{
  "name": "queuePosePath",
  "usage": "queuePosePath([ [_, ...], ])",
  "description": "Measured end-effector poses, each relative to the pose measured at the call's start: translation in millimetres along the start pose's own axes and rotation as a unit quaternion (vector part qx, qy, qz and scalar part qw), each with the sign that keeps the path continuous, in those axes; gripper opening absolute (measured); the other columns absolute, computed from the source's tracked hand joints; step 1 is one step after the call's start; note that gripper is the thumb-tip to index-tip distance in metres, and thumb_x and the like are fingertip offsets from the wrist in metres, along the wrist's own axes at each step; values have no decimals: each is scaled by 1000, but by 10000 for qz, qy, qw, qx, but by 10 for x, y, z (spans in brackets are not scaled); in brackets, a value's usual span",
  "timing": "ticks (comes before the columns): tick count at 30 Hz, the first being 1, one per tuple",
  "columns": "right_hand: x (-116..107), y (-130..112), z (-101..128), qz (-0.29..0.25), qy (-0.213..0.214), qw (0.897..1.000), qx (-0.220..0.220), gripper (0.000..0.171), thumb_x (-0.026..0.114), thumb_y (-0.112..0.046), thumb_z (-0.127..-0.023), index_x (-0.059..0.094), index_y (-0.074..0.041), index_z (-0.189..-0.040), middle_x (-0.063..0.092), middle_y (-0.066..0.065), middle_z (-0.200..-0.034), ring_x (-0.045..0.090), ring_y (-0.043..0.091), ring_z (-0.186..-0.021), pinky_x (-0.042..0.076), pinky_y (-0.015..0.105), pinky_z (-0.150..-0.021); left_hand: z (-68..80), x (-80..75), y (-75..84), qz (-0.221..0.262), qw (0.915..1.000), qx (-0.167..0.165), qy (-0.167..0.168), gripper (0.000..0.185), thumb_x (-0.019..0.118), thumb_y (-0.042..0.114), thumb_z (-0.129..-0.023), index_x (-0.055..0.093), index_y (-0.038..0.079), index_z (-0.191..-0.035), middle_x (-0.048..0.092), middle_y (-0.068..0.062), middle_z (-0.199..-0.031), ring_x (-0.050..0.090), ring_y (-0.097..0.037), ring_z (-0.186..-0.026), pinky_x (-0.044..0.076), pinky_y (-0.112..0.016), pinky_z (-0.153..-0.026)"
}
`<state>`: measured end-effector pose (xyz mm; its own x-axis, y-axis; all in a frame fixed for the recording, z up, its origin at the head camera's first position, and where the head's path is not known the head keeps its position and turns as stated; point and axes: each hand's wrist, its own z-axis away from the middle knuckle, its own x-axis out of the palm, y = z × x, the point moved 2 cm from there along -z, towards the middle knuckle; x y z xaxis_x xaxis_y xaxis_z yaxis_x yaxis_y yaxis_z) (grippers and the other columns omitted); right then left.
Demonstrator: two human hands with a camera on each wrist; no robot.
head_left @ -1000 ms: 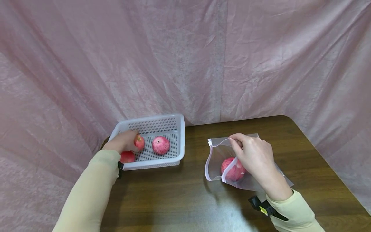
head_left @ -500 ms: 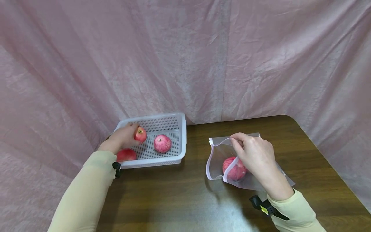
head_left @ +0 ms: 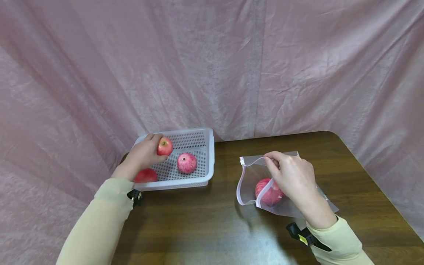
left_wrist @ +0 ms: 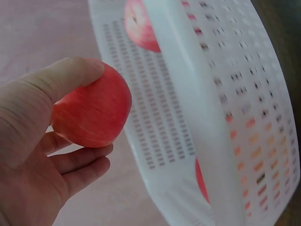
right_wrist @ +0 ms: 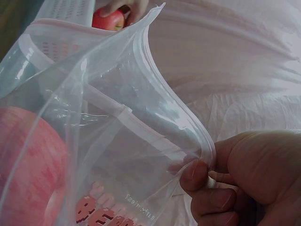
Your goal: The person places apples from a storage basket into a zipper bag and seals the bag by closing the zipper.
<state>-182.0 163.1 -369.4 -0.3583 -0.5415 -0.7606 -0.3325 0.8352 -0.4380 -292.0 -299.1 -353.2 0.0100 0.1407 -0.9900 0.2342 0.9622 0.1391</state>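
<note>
Our left hand (head_left: 145, 151) held a red apple (head_left: 165, 147) over the white plastic basket (head_left: 211, 158) at left, fingers wrapped about its sides, seemingly for a secure hold. On the bench (head_left: 198, 224) at right, our right hand (head_left: 295, 177) pinched the rim of a zip-top bag (head_left: 284, 209), apparently to spread its mouth, with a striped apple (head_left: 274, 195) inside and red lettering (right_wrist: 106, 212) we couldn't fully read.

Curtain (head_left: 185, 73): pink, softly sheened fabric across the far side and along left and right, creased.
Seam (head_left: 260, 73): vertical, down the far fabric, right of centre.
Table (head_left: 198, 221): dark brown wood grain, far right corner rounded.
Glare (head_left: 245, 252): whitish, on the near surface.
</note>
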Motion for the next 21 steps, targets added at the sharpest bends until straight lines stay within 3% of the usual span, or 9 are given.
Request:
queuePosePath([
  [6, -10, -2, -3, -4, -55, 10000, 39, 17, 75, -23, -104, 86, -14, -114, 69, -4, -67, 63, 26, -58, 46, 50, -49, 48, -45, 169, 155, 9989, 45, 432, 90, 88, 30, -91, 43, -2, -163, 53, -30, -150, 63, -49, -123, 55, -65, -103],
  [11, -13, 10, -1, 4, -69, 10000, 40, 17, 75, -23, -104, 86, -15, -114, 71, -2, -68, 64, 28, -59, 46, 51, -50, 92, -40, 329, 383, 9974, -2, 605, 89, 90, 28, -91, 44, 5, -163, 52, -29, -151, 62, -49, -125, 57, -66, -102],
  [21, -38, 41, 27, 21, -50, 10000, 63, 17, 74, -24, -104, 86, -15, -113, 66, -6, -63, 63, 29, -58, 45, 51, -50, 185, 30, 575, 728, 9928, -44, 946, 87, 91, 28, -91, 47, 7, -162, 53, -29, -152, 62, -49, -129, 52, -67, -107],
])
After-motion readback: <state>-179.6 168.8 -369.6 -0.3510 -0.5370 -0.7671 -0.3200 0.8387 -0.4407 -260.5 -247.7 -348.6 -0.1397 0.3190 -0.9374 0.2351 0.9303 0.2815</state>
